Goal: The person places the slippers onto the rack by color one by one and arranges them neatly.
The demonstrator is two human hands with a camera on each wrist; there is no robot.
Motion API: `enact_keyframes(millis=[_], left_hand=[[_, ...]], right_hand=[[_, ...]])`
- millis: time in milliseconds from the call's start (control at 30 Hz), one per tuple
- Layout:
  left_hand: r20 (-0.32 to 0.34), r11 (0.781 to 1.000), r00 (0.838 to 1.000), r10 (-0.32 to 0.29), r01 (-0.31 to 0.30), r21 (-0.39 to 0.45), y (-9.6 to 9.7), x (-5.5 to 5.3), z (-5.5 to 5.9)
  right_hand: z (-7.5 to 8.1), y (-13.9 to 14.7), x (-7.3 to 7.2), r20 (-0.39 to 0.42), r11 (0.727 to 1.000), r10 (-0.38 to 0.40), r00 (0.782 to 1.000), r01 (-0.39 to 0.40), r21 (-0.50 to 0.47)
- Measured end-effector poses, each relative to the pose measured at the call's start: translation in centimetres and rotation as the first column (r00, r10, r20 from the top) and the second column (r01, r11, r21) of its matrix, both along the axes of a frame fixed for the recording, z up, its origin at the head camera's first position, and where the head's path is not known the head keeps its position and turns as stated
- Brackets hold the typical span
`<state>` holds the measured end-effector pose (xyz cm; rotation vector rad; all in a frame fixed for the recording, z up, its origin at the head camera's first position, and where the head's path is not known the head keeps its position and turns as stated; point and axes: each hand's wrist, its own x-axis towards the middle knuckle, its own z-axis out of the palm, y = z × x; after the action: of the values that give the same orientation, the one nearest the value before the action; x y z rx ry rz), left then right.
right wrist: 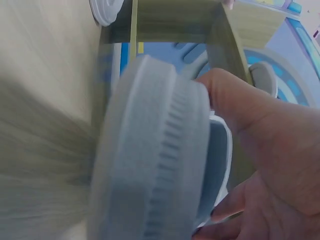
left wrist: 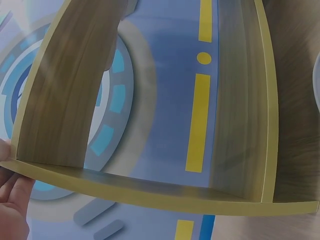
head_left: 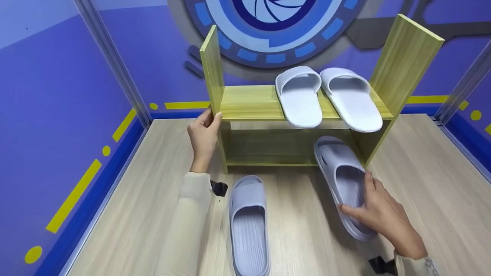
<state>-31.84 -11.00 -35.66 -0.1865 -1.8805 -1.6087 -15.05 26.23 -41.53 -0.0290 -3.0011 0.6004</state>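
My right hand (head_left: 385, 211) grips a grey slide slipper (head_left: 351, 188) near its heel, thumb on one side and fingers on the other. The slipper's toe overlaps the front of the lower shelf in the head view; its heel fills much of the right wrist view (right wrist: 150, 165). With thumb and fingers, my left hand (head_left: 203, 136) holds the left side panel of a wooden shoe rack (head_left: 249, 101) at the upper shelf's height. The matching grey slipper (head_left: 248, 226) lies on the table, toe towards the rack. Two white slippers (head_left: 301, 97) sit side by side on the upper shelf, at its right end.
The wood-grain table (head_left: 142, 214) carries the rack, which stands near a blue patterned back wall (head_left: 145, 57). Tall side panels (head_left: 408, 61) rise above the upper shelf. Metal posts (head_left: 115, 61) mark the corners of the walls.
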Motion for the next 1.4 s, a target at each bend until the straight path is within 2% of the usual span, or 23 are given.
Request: enact_keyframes(millis=[267, 433, 633, 733, 833, 1067, 1267, 1400], left_hand=[[0.004, 1.0, 1.0, 0.01, -0.01, -0.002, 0.0, 0.0, -0.1], [0.02, 1.0, 1.0, -0.006, 0.005, 0.03, 0.2, 0.1, 0.1], [0.023, 1.0, 1.0, -0.013, 0.012, 0.027, 0.9, 2.0, 1.8], [0.021, 1.0, 1.0, -0.009, 0.008, 0.018, 1.0, 2.5, 2.3], [0.019, 1.0, 1.0, -0.002, 0.002, 0.014, 0.9, 2.4, 2.1], [0.024, 1.0, 1.0, 0.001, -0.002, 0.029, 0.4, 0.2, 0.1], [0.003, 1.0, 1.0, 0.019, -0.019, 0.02, 0.2, -0.1, -0.3], [0.002, 1.0, 1.0, 0.019, -0.019, 0.019, 0.1, -0.1, -0.3]], right_hand=[[0.6, -0.7, -4.1, -0.055, 1.0, -0.008, 0.998, 0.007, -0.009], [0.6, -1.1, -6.3, -0.085, 1.0, -0.023, 0.996, 0.023, -0.008], [0.7, -1.7, -8.2, -0.104, 0.999, -0.039, 0.994, 0.04, 0.001], [0.7, -2.0, -9.0, -0.121, 0.999, -0.042, 0.992, 0.042, 0.004], [0.5, -2.3, -9.6, -0.138, 0.999, -0.047, 0.989, 0.047, -0.005], [-0.5, -2.7, -10.0, -0.191, 0.997, -0.073, 0.979, 0.075, 0.001], [-1.6, -3.2, -9.6, -0.23, 0.995, -0.086, 0.969, 0.094, 0.022], [-2.4, -3.7, -9.2, -0.273, 0.992, -0.112, 0.955, 0.123, 0.024]])
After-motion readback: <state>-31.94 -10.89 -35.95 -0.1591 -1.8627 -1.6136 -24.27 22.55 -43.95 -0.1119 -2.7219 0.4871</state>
